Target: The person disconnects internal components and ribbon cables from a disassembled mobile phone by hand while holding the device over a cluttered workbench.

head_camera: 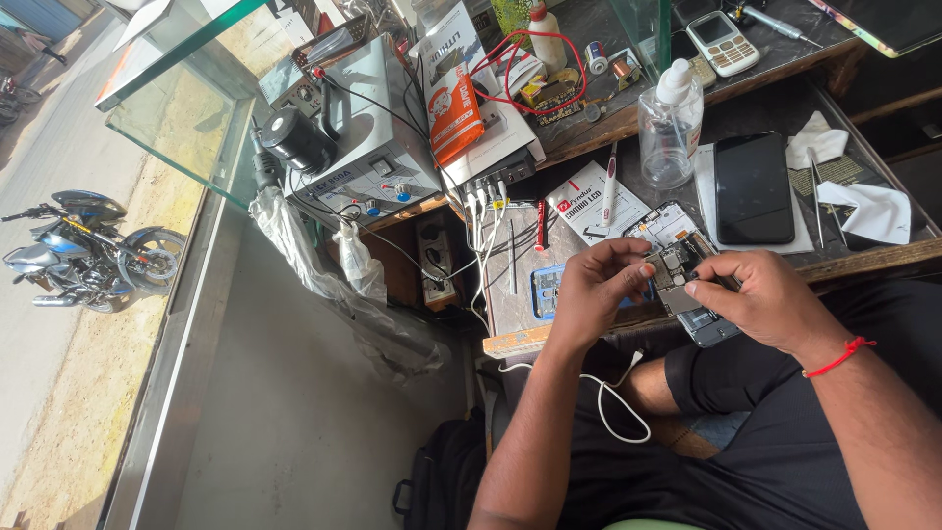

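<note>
An opened smartphone (687, 280) with its back cover off and circuit board exposed sits at the front edge of the workbench (510, 339). My left hand (599, 290) grips its left side, fingertips pinched on the board near the top. My right hand (760, 294), a red thread around its wrist, holds the phone's right side with the thumb pressing on the board. A blue phone part (543, 291) lies just left of my left hand.
A black phone (754, 186) lies on a white mat with tweezers (817, 201) and white cloths (868, 211) beside it. A clear squeeze bottle (670, 128), grey power supply unit (368, 128), cables, a keypad phone (721, 41) and a glass counter (186, 108) surround the bench. A motorbike (83, 250) stands outside.
</note>
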